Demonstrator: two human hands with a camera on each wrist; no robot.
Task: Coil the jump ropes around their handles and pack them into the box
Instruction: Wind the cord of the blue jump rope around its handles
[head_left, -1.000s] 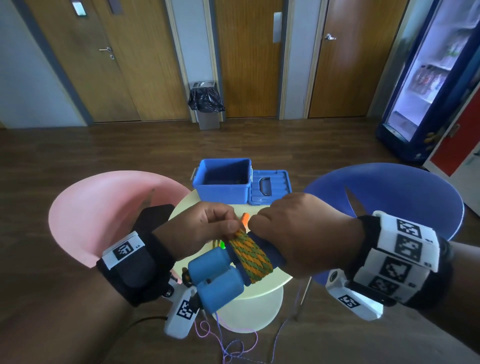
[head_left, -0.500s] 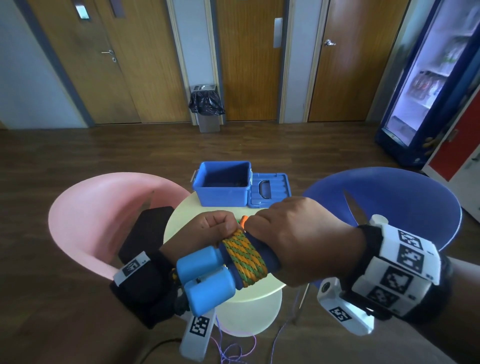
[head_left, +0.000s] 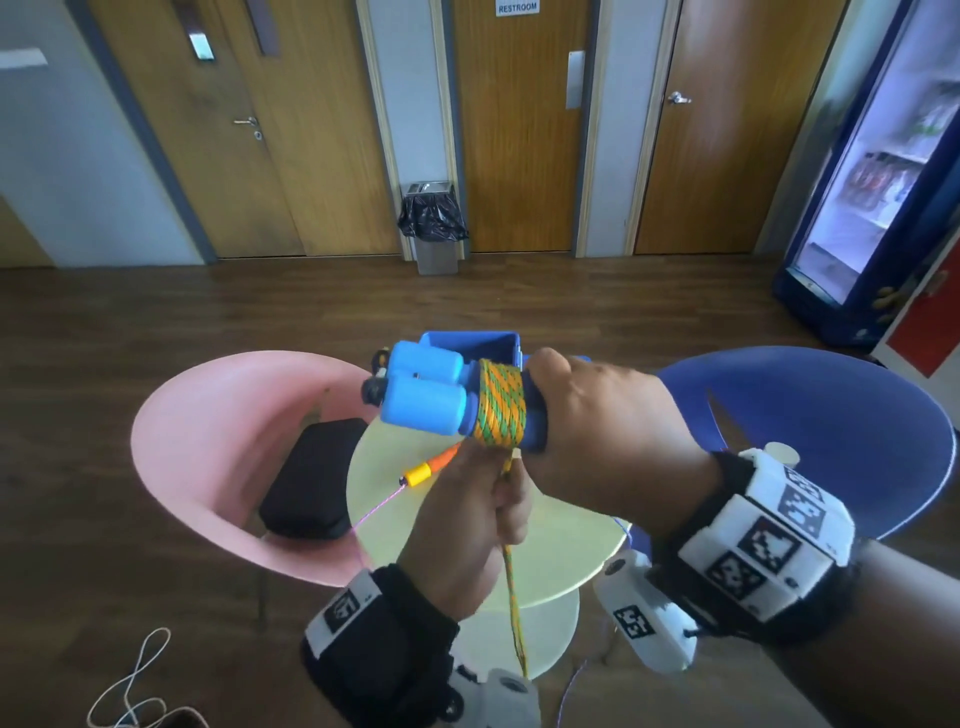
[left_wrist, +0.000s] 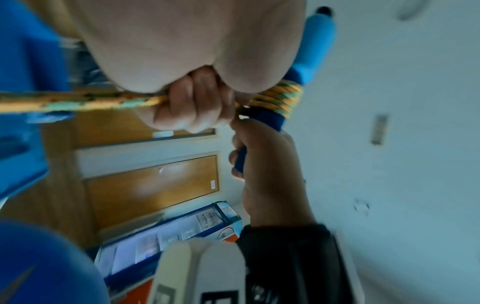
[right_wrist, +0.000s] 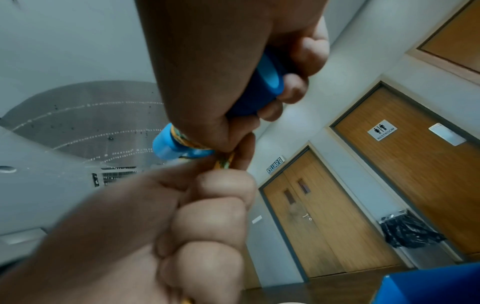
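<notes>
Two blue jump-rope handles (head_left: 423, 395) lie side by side, held level above the table. An orange-and-green rope (head_left: 500, 410) is coiled tightly round them. My right hand (head_left: 587, 415) grips the dark blue ends of the handles (right_wrist: 262, 86). Just below the coil my left hand (head_left: 478, 514) is fisted round the loose rope, which hangs down from the fist (head_left: 514, 613). In the left wrist view the rope (left_wrist: 78, 101) runs taut into the fingers (left_wrist: 197, 100). The open blue box (head_left: 467, 345) stands behind the handles, mostly hidden. A second rope with an orange-and-yellow handle (head_left: 428, 467) and thin pink cord lies on the table.
The round pale-yellow table (head_left: 550, 561) stands between a pink chair (head_left: 208, 441) holding a black case (head_left: 311, 478) and a blue chair (head_left: 831, 415). A white cord (head_left: 135, 691) lies on the wooden floor. A bin (head_left: 434, 228) and a drinks fridge (head_left: 883, 182) are further off.
The handles have been lifted and turned level, up in front of the box. My left hand came off the coil top and now pulls the loose rope downward under it.
</notes>
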